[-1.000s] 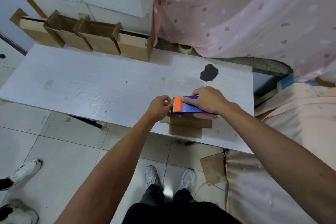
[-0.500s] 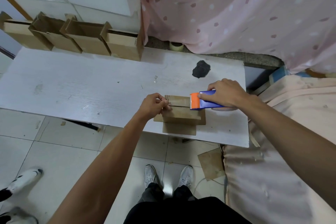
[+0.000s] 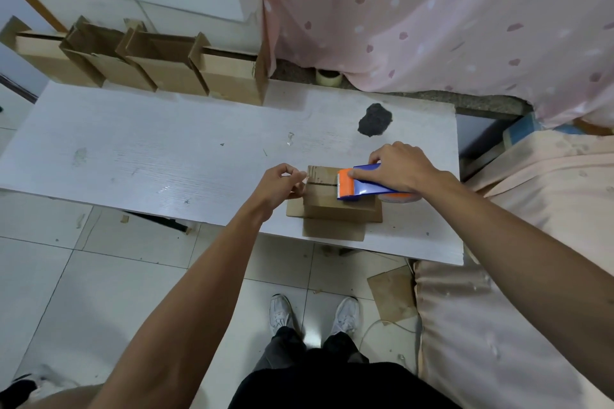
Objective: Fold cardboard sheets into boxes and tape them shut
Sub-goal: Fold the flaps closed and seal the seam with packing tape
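A small folded cardboard box (image 3: 327,201) sits near the front edge of the white table (image 3: 166,156), its top seam facing up and its flaps spread flat below. My right hand (image 3: 398,168) grips a blue and orange tape dispenser (image 3: 357,184) that rests on the right part of the box top. My left hand (image 3: 282,181) pinches the clear tape end at the box's left edge.
Several open cardboard boxes (image 3: 149,65) line the table's back edge. A tape roll (image 3: 328,77) lies behind them by the pink curtain (image 3: 448,20). A dark patch (image 3: 374,119) marks the tabletop. A cardboard scrap (image 3: 392,295) lies on the tiled floor beside a covered cushion (image 3: 498,325).
My right hand has drawn the dispenser to the right across the box top, uncovering the seam. My left hand stays at the box's left edge holding the tape end.
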